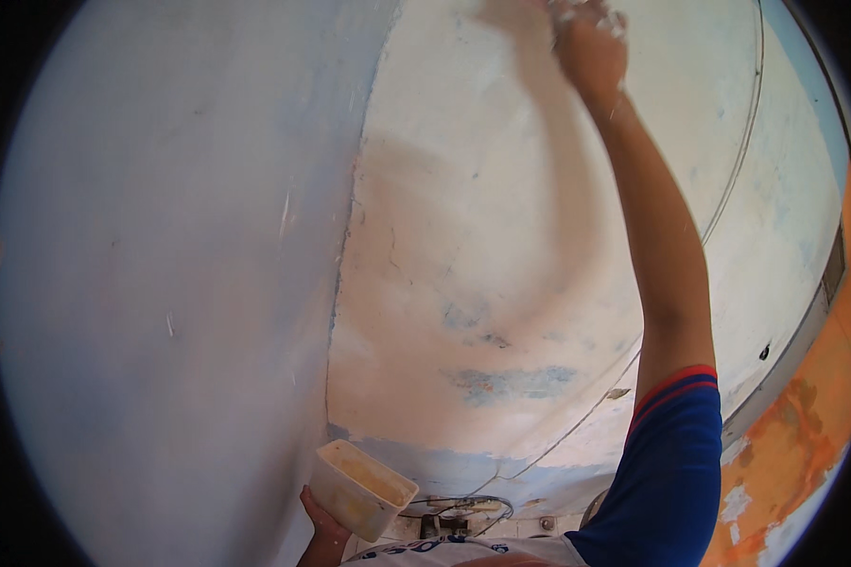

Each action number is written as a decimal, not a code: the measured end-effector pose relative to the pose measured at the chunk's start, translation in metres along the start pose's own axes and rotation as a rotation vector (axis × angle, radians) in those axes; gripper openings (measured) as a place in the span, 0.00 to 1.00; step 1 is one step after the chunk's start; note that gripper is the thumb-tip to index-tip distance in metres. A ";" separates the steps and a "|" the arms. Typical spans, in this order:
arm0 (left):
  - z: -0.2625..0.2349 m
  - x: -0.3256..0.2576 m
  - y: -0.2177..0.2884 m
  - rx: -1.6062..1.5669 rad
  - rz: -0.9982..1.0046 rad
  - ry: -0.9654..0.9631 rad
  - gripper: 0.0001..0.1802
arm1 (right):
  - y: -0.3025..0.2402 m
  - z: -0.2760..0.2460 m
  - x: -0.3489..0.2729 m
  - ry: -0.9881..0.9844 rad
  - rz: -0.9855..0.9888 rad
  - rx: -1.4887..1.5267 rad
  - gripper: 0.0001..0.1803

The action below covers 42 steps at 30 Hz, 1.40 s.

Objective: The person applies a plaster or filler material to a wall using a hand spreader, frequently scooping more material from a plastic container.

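Observation:
My right hand point(591, 47) is raised high against the pale, patchy wall point(463, 236), its fingers smeared white and closed on something small; the top edge of the picture cuts it off, so I cannot name what it holds. My right arm in a blue sleeve with red stripes stretches up from the lower right. My left hand point(321, 529) holds a white rectangular plastic tub point(361, 489) from below, near the inner corner of the two walls. The tub is open and its inside is stained yellowish.
A smooth bluish-white wall point(161, 283) fills the left side and meets the patchy wall at a corner. A thin cable point(728, 189) runs down the right part of the wall. An orange, flaking surface point(804, 416) lies at far right. Wires point(454, 506) sit low.

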<state>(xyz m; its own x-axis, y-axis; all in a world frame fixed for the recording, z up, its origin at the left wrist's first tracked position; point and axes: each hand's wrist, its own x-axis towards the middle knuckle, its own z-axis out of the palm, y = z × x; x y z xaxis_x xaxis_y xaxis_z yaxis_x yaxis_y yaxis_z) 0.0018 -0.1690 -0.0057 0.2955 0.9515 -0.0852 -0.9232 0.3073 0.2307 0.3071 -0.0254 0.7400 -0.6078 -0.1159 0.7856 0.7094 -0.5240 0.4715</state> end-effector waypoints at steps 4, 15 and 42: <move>-0.011 0.013 -0.007 0.018 -0.002 0.012 0.45 | 0.021 0.048 0.000 -0.252 0.030 0.023 0.17; 0.004 0.035 -0.013 0.144 -0.033 -0.060 0.44 | -0.019 -0.014 -0.054 0.032 -0.091 0.039 0.21; 0.022 0.003 -0.014 -0.084 0.090 0.015 0.45 | -0.177 -0.083 -0.223 0.002 -0.347 0.892 0.24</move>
<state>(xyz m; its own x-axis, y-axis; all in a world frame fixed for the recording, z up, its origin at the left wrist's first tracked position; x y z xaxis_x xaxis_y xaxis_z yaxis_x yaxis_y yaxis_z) 0.0208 -0.1701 0.0124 0.2074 0.9748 -0.0826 -0.9634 0.2182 0.1557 0.2875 0.0229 0.4480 -0.8353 -0.0768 0.5444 0.4999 0.3063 0.8101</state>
